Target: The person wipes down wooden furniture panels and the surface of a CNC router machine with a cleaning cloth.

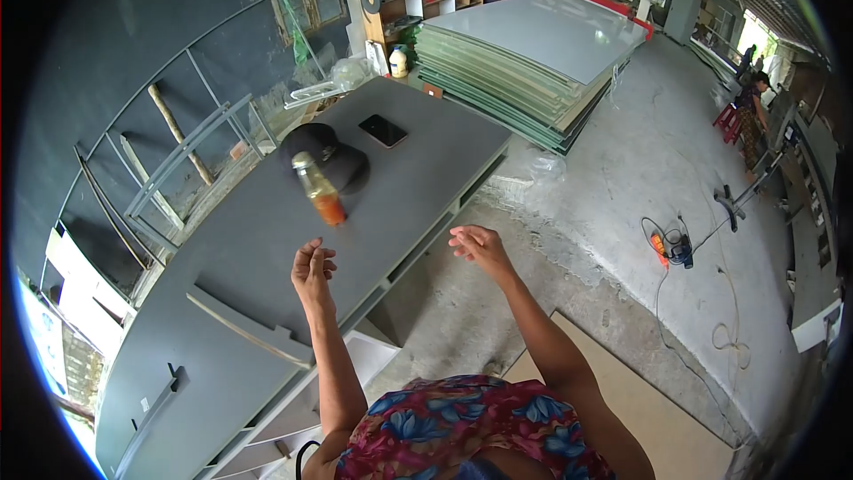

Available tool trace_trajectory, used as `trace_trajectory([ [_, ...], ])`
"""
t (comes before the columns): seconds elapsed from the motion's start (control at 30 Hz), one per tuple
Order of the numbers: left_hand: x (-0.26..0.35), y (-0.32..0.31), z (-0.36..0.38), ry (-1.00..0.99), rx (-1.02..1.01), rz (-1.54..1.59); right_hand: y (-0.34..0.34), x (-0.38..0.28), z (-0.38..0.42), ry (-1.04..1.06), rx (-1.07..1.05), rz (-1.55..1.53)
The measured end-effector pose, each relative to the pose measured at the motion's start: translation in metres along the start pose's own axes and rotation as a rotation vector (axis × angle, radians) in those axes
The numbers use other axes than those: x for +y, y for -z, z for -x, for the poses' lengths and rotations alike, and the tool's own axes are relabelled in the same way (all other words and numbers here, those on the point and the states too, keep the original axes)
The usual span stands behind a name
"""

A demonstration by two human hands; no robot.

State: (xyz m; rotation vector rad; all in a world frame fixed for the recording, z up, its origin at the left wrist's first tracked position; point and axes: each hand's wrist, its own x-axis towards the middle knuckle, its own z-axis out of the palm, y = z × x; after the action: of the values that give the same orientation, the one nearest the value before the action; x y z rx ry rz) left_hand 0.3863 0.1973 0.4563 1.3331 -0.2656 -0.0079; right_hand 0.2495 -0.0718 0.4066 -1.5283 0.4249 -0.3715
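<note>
From where I stand, the left hand [313, 267] hangs over the near edge of the grey surface [404, 191], fingers loosely curled, and the right hand [478, 246] is well apart from it, near the middle of the frame, fingers half bent; I see nothing held in either. Nearest the left hand, left of centre in the frame, is a clear bottle [317, 187] with orange-red stuff low inside, just in front of a dark hat [313, 144]; a phone [383, 131] lies farther up the frame. I'd judge the bottle light, stiff-walled and perhaps slick, bottom-weighted by what's left in it, best taken around the middle of its body rather than by its pale top. If it's glass, a knock could break it, but glass or plastic I can't tell. It looks blurred and leaning, and with the view so bowed, I can't say whether it's truly upright. It hides some of the hat's brim. At the far right, a person [753, 114] is too small to make out what they're handling.
</note>
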Motion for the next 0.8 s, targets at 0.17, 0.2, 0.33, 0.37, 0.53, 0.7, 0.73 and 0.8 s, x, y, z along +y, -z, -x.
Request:
trace_trajectory([
  [0.17, -0.016, -0.075, -0.001, 0.022, -0.036, -0.011, 0.069, 0.007, -0.023, -0.010, 0.021, -0.035],
  [0.2, -0.019, -0.089, -0.003, 0.021, -0.035, -0.019, 0.080, 0.010, -0.026, -0.017, 0.020, -0.039],
  [0.33, -0.035, -0.153, -0.019, 0.019, -0.064, -0.048, 0.130, 0.031, -0.045, -0.065, 0.011, -0.075],
  [0.37, -0.040, -0.171, -0.025, 0.019, -0.076, -0.046, 0.146, 0.037, -0.052, -0.080, 0.027, -0.059],
  [0.53, -0.074, -0.263, -0.062, 0.028, -0.113, -0.001, 0.229, 0.048, -0.092, -0.136, 0.092, -0.044],
  [0.7, -0.117, -0.358, -0.134, 0.015, -0.086, 0.052, 0.318, 0.052, -0.161, -0.142, 0.163, -0.019],
  [0.73, -0.124, -0.379, -0.149, 0.023, -0.079, 0.069, 0.335, 0.050, -0.178, -0.153, 0.171, -0.018],
  [0.8, -0.132, -0.420, -0.174, 0.032, -0.096, 0.108, 0.364, 0.049, -0.204, -0.195, 0.161, -0.009],
])
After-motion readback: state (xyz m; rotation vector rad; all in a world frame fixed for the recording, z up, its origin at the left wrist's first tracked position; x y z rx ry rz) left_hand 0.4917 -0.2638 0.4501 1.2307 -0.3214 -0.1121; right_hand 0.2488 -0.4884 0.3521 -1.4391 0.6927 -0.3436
